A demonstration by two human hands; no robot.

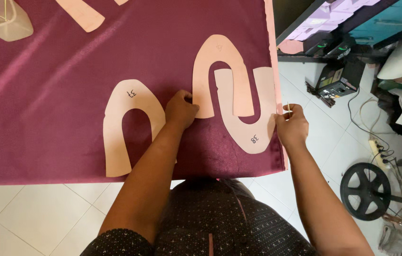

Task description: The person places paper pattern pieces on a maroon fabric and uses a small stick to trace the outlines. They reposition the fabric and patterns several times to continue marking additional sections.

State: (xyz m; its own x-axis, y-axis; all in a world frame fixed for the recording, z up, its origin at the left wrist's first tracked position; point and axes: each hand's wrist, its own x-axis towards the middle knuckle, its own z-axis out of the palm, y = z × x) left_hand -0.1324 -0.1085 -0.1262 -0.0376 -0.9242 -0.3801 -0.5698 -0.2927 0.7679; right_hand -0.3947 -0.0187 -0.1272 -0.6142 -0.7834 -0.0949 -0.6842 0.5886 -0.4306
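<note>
**Hands on paper patterns at cloth's near right corner**

Maroon cloth covers the table; its near edge runs along the bottom, right edge by the tiled floor.

L hand: fingers curled together, tips pressing down on the cloth between two patterns, touching the inner leg of the left U-pattern and just beside the lower end of the arch pattern. Nothing gripped, as far as can be seen.

R hand: at the cloth's right edge, thumb & forefinger pinching a thin pin-like stick, upright; other fingers folded in. Hand touches the outer rim of the right U-pattern, which opens away from the person & interlocks w/ the arch pattern, one leg of each tucked inside the other. Right U sits close to the near right corner, its right leg almost on the cloth edge.

Around: another pattern piece at the far edge; clear plastic cup at the far left corner, thin sticks inside. Off the table, right: black machine on the floor, cables & power strip, black wheel, a bit blurred.

Nothing lies between the hands & the patterns; L forearm crosses the near edge, covering part of the left U's inner leg.
</note>
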